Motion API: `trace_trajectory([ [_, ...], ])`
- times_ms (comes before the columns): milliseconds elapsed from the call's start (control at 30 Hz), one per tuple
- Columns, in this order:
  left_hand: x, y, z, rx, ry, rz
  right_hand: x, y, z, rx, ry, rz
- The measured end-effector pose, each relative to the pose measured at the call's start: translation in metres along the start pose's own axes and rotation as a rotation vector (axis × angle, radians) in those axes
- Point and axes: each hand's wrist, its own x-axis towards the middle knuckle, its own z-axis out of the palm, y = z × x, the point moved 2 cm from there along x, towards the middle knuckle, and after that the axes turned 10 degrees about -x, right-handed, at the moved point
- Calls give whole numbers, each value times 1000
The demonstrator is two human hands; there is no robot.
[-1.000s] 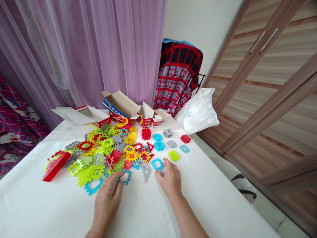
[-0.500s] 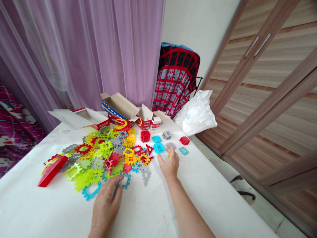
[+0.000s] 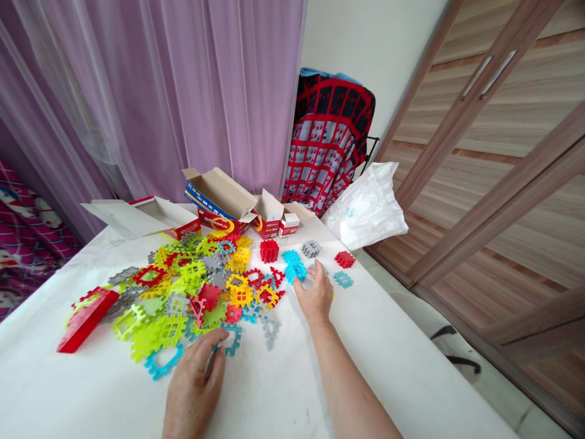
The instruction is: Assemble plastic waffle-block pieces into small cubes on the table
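My right hand [image 3: 316, 296] reaches to a pair of bright blue toothed plastic building pieces [image 3: 295, 272], its thumb on the near edge and its fingers curled at the right side. A grey piece behind those fingers is mostly hidden. My left hand [image 3: 196, 372] rests low over the table, thumb and forefinger apart. Its fingertips are at a teal square frame piece [image 3: 232, 339]; I see no grip on it. Just right of that lies a grey triangular piece [image 3: 269, 332]. A mixed pile of toothed pieces [image 3: 183, 292] spreads left of my right hand.
Beyond my right hand stand a red stack [image 3: 269, 250] and a grey stack [image 3: 311, 249], with red pieces [image 3: 345, 259] and a teal piece [image 3: 342, 279] to the right. Open cardboard boxes [image 3: 223, 195] line the back. A white plastic bag [image 3: 365, 207] sits at the far right corner.
My right hand has moved slightly forward onto the blue pieces, which now sit closer together. My left hand stays about where it was. The view has shifted slightly.
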Motion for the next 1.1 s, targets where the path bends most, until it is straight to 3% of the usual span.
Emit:
trace_trajectory([
  [1100, -2, -1, 0, -3, -29, -12, 1, -3, -1, -94, -61, -16],
])
